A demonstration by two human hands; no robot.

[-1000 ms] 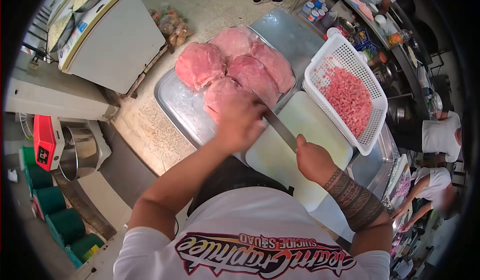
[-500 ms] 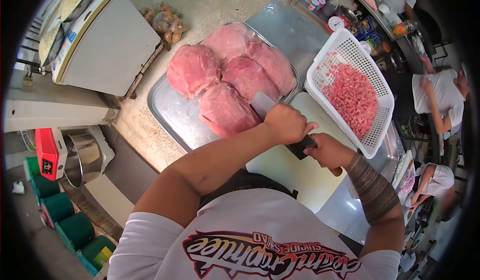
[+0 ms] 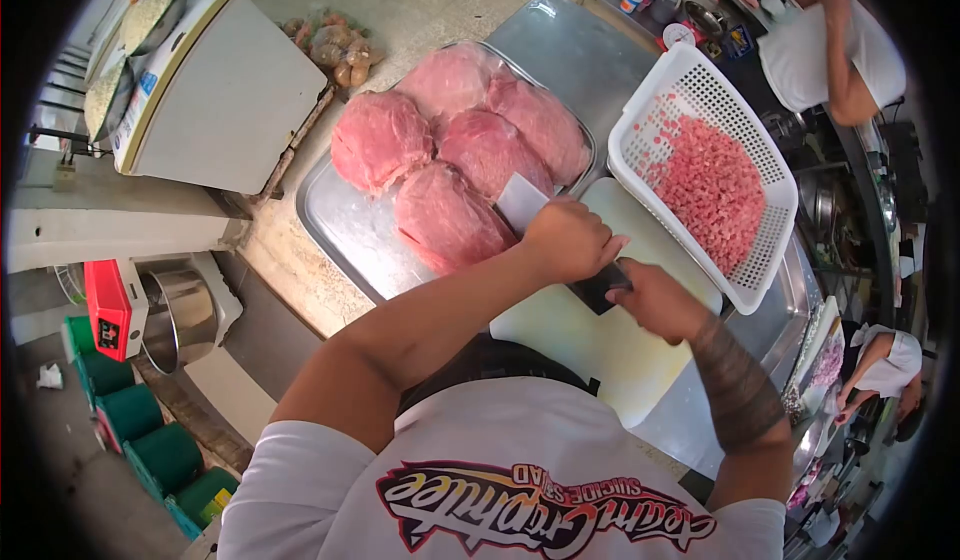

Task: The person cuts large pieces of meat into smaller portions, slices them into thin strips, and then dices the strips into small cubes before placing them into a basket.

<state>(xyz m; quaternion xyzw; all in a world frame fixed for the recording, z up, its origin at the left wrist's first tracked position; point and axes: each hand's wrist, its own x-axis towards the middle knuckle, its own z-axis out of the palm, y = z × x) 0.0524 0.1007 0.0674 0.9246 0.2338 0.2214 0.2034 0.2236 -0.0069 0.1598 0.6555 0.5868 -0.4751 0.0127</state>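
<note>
My right hand (image 3: 662, 302) is closed on the handle end of a broad-bladed cleaver (image 3: 522, 200) above the cutting board (image 3: 630, 380). Across the middle of the blade lies my left hand (image 3: 568, 238), its fingers curled and closed on it; the exact grip is hidden. The pale front of the blade shows past the left hand, beside the nearest slab of meat (image 3: 450, 218). Several large pink slabs of raw meat (image 3: 382, 140) lie in a metal tray (image 3: 335, 225). Right of the board, a white perforated basket (image 3: 760, 155) contains diced meat (image 3: 710, 195).
A metal table (image 3: 560, 45) carries the tray, board and basket. To the left are a white chest freezer (image 3: 225, 90), a red-and-white machine with a steel bowl (image 3: 180, 315) and green bins (image 3: 165, 455). Co-workers (image 3: 825, 50) stand at counters on the right.
Both hands stay on the cleaver; the right wrist has turned slightly, and the handle's brown end no longer shows. A co-worker at upper right has shifted position. The view has moved a little.
</note>
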